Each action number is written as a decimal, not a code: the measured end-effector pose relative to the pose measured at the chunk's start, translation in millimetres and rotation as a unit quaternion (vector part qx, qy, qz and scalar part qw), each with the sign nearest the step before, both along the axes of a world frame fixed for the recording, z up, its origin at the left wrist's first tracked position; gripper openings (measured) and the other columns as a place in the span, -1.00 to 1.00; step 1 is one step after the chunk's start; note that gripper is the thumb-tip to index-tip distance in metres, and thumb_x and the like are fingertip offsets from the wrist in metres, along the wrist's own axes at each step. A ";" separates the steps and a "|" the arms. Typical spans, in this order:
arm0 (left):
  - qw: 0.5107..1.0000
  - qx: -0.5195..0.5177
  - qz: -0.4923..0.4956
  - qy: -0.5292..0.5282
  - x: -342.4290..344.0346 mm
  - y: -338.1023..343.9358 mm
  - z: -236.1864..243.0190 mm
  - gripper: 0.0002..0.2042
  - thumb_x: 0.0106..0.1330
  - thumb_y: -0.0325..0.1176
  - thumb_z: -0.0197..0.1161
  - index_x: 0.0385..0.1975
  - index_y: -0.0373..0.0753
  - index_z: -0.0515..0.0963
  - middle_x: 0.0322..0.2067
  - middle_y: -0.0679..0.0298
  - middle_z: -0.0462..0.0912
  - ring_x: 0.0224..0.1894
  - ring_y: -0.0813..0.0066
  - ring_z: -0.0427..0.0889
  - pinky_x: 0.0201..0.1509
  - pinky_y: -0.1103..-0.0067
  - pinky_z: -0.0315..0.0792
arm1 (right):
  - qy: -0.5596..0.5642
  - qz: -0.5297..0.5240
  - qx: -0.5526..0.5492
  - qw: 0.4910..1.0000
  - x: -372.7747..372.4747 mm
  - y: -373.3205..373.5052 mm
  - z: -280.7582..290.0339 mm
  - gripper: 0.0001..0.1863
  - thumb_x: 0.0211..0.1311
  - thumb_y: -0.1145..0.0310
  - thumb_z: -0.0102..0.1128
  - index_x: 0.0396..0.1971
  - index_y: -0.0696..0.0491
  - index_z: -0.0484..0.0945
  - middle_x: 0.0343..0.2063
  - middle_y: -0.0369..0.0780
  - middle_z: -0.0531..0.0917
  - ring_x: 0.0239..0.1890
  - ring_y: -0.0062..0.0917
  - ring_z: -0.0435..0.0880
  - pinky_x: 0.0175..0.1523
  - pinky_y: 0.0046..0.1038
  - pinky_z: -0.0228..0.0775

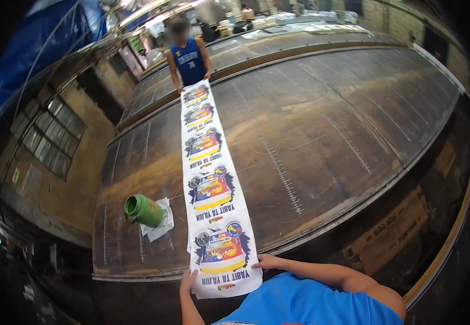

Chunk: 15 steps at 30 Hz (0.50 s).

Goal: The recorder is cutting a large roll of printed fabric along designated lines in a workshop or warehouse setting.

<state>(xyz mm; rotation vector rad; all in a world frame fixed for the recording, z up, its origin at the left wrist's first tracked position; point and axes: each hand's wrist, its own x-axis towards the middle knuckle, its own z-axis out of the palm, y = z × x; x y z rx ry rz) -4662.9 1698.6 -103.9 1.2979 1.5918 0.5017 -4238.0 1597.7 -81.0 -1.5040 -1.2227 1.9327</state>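
A long white printed strip (209, 162), bearing several repeats of one colourful design, stretches across the dark table. I cannot tell whether it is cloth or paper. My left hand (188, 281) grips the left edge at the near end, which hangs a little past the table's front edge. Opposite it, my right hand (268, 261) pinches the right edge slightly farther up. At the far end, another person (190, 59) in a blue sleeveless jersey holds the strip with both hands.
Left of the strip, a green container (147, 211) lies on its side on a crumpled white sheet (164, 223). The long dark table (321, 124) has ruler-like marks across it. A flattened cardboard box (389, 233) is below the table edge at the right. More tables with white stacks stand behind.
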 end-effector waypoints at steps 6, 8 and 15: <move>0.886 0.009 -0.083 0.455 49.6 14.0 31.6 -0.23 0.05 -0.10 0.40 0.23 -0.38 0.29 0.23 -0.14 0.34 0.25 -0.10 0.36 0.28 0.19 0.29 | -0.017 -0.039 0.097 0.994 132.8 -79.7 11.5 -0.58 0.31 0.07 0.18 -0.02 0.07 0.58 -0.18 -0.17 0.70 -0.25 -0.51 0.72 -0.19 -0.41 0.55; 0.884 0.086 -0.054 0.457 96.5 20.1 43.4 -0.22 0.05 -0.06 0.41 0.21 -0.38 0.27 0.26 -0.12 0.25 0.27 -0.13 0.30 0.32 0.15 0.23 | -0.100 -0.103 0.132 0.981 195.2 -119.5 14.5 -0.62 0.26 0.07 0.21 -0.15 0.07 0.64 -0.30 -0.18 0.73 -0.29 -0.50 0.73 -0.21 -0.39 0.54; 0.908 0.191 -0.289 0.237 357.2 -43.0 34.6 -0.22 0.14 -0.16 0.40 0.29 -0.40 0.19 0.28 -0.22 0.18 0.36 -0.15 0.16 0.43 0.22 0.08 | -0.306 -0.396 0.202 0.842 380.2 -357.7 73.9 -0.68 0.22 0.17 0.21 -0.14 0.06 0.64 -0.24 -0.10 0.72 -0.15 -0.24 0.70 -0.03 -0.28 0.52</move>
